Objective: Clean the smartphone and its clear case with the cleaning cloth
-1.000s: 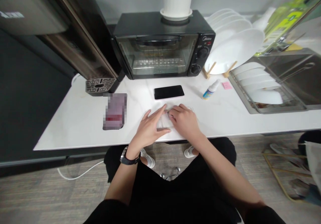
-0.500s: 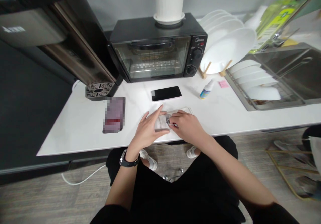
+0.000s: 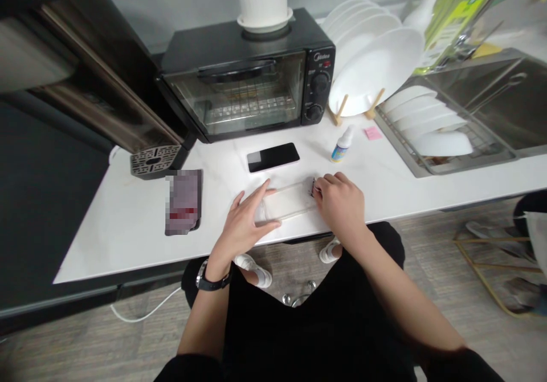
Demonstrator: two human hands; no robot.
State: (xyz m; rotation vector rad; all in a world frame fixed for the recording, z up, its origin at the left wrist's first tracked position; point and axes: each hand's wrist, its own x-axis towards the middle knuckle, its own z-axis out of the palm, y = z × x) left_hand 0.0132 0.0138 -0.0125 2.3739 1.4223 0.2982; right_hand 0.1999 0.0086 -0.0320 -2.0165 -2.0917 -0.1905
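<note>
1. We have the clear case (image 3: 288, 200) flat on the table (image 3: 106, 222), close to the front edge, between both hands. Flat contact supports it from below, so neither hand needs to lift it.
2. Our left hand (image 3: 243, 225) is spread wide, thumb and forefinger at opposite long edges of the left end. Reads as a brace: it should stop sliding and twisting while leaving the middle exposed.
3. Our right hand (image 3: 342, 202) is narrow, fingertips closed on a small dark-edged piece (image 3: 313, 187) at the case's right end. Can't tell what it is; the fingers cover most of it. A tight pinch suits something that small.
4. Hands sit at opposite ends, so we get a stable hold at one and fine control at the other.
5. Phone (image 3: 273, 158) lies screen up just behind the case: within reach, clear of our fingers.
6. Spray bottle (image 3: 341, 147) stands upright, back and to the right, beside the pink note (image 3: 372, 133). Upright probably limits leaks.
7. Toaster oven (image 3: 243, 91) sits at the rear, white pot (image 3: 262, 0) on top. Front strip stays for handwork.
8. White plates (image 3: 376, 74) lean on edge in wooden supports (image 3: 339, 111), likely saving space.
</note>
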